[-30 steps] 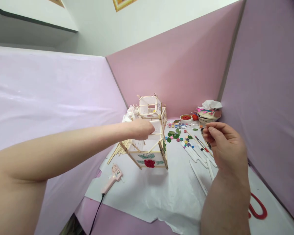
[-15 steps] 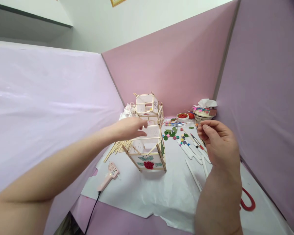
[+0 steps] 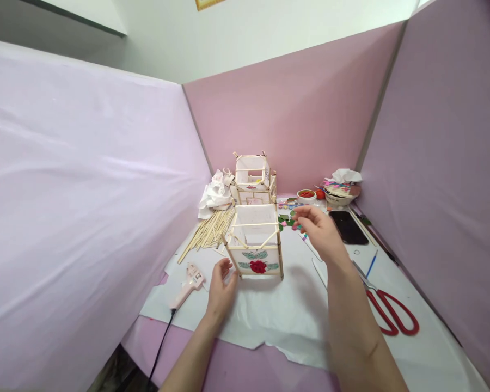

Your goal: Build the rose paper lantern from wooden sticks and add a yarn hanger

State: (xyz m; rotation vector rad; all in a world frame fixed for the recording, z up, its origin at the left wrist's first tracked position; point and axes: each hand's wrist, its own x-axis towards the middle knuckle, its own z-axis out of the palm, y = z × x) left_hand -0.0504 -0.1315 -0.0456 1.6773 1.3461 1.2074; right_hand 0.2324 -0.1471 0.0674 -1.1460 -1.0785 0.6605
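A box-shaped lantern frame (image 3: 256, 246) of thin wooden sticks and white panels stands upright on the white sheet. Its front panel bears a red rose (image 3: 258, 267) with green butterfly-like shapes around it. My left hand (image 3: 221, 288) is beside the frame's lower left corner, thumb and fingers apart, holding nothing; whether it touches the wood I cannot tell. To the right of the frame, my right hand (image 3: 319, 231) hangs above the sheet, thumb and fingertips drawn together. Anything between those fingertips is too small to make out.
Behind stands another stick frame (image 3: 253, 179). At left lie loose sticks (image 3: 206, 231) and a pink glue gun (image 3: 188, 286) with its cord. On the right are red-handled scissors (image 3: 396, 313), a phone (image 3: 348, 227), a blue pencil (image 3: 372, 264) and a bowl (image 3: 338, 197).
My left hand has come down from above the lantern frame to its lower left side. My right hand has moved left, closer to the frame, uncovering the phone and scissors. The view has shifted slightly.
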